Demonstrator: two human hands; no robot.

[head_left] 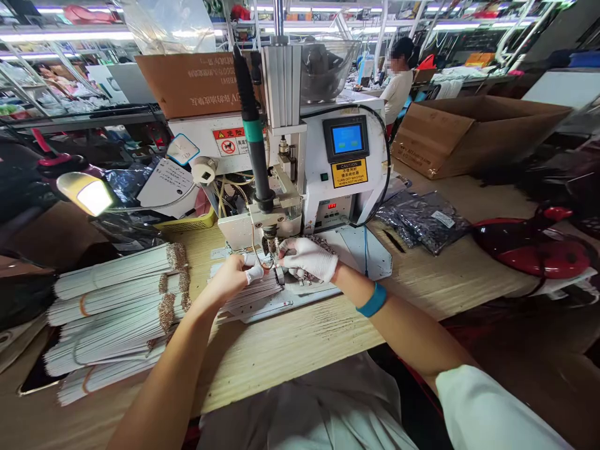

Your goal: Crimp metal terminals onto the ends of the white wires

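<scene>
My left hand (pixel 229 278), with white covers on its fingertips, pinches close under the tip of a soldering machine (pixel 312 162). My right hand (pixel 313 259), in a white glove with bare fingertips, closes at the same spot from the other side. What either hand's fingers hold is too small to make out. Above them stands a soldering iron (pixel 255 134) with a black and teal handle, pointing down. Loose white wires (pixel 253 294) lie on the metal base plate (pixel 370 253) below my left hand. Small metallic parts (pixel 323 245) are heaped behind and under my right hand.
Banded bundles of white wires (pixel 117 312) with copper-coloured ends are stacked at left, below a lit lamp (pixel 87 194). Dark plastic bags (pixel 426 219), an open cardboard box (pixel 469 137) and a red object (pixel 534 247) lie at right. A person (pixel 398 81) is in the background.
</scene>
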